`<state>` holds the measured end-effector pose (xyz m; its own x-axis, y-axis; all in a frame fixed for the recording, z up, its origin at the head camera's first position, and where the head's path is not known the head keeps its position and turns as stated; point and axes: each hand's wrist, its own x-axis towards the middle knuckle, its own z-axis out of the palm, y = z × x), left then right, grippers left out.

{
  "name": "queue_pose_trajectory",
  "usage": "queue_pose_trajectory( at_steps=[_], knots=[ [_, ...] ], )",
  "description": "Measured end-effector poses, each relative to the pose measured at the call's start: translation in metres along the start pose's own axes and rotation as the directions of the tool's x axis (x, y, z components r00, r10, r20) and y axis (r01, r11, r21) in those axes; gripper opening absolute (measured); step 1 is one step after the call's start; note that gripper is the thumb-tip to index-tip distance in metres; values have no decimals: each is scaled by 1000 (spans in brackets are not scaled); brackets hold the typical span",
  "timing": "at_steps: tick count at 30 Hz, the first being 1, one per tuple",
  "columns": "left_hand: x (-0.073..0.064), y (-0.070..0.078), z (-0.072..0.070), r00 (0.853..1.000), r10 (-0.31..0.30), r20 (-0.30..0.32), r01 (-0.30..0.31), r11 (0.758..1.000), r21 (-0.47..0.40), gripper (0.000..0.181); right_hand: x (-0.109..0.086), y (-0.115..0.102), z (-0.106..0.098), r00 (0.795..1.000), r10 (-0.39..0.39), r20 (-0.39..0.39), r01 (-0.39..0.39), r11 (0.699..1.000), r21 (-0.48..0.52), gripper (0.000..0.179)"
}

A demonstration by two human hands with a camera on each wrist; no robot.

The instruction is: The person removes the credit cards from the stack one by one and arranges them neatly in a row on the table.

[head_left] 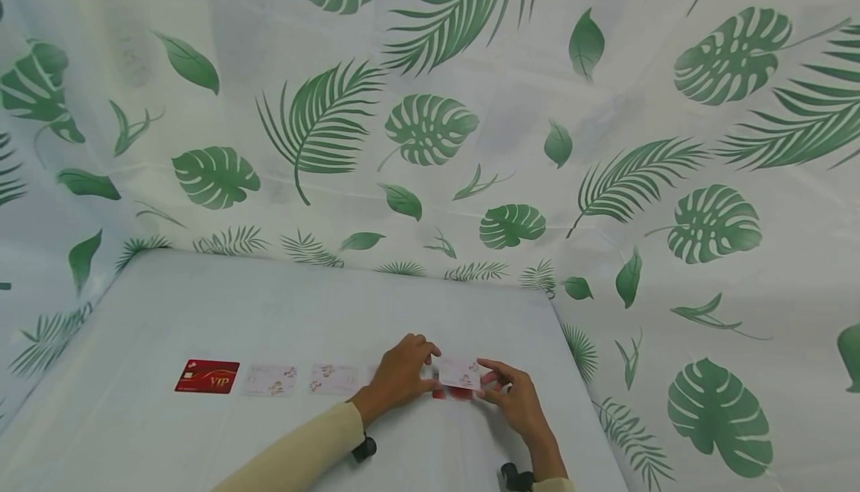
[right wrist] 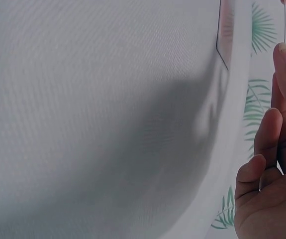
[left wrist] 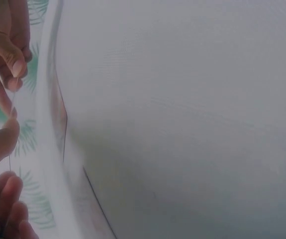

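Both hands hold a pale card with a pink floral print (head_left: 460, 371) just above the table, in the head view. My left hand (head_left: 401, 370) pinches its left edge between fingers and thumb. The opposite edge is pinched by my right hand (head_left: 513, 396). Red patches (head_left: 454, 393) show under the card's lower edge; whether they belong to another card or to its underside, I cannot tell. In the left wrist view the held card (left wrist: 14, 97) appears edge-on as a thin line between the hands. The right wrist view shows fingertips (right wrist: 282, 55) on its edge.
A row of cards lies left of the hands: a red VIP card (head_left: 207, 376), a pale floral card (head_left: 269, 380), another floral card (head_left: 334, 378), and one mostly hidden behind the left hand. The white tabletop (head_left: 322, 305) meets a leaf-patterned sheet (head_left: 470, 178) behind.
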<state>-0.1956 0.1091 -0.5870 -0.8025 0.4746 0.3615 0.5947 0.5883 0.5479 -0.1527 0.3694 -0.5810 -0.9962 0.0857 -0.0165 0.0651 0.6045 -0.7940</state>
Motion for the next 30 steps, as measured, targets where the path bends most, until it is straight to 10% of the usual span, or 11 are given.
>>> queue_pose_trajectory(
  at_steps=[30],
  knots=[
    [8, 16, 20, 1000, 14, -21, -13, 999, 34, 50, -5, 17, -14, 993, 112, -25, -113, 993, -43, 58]
  ],
)
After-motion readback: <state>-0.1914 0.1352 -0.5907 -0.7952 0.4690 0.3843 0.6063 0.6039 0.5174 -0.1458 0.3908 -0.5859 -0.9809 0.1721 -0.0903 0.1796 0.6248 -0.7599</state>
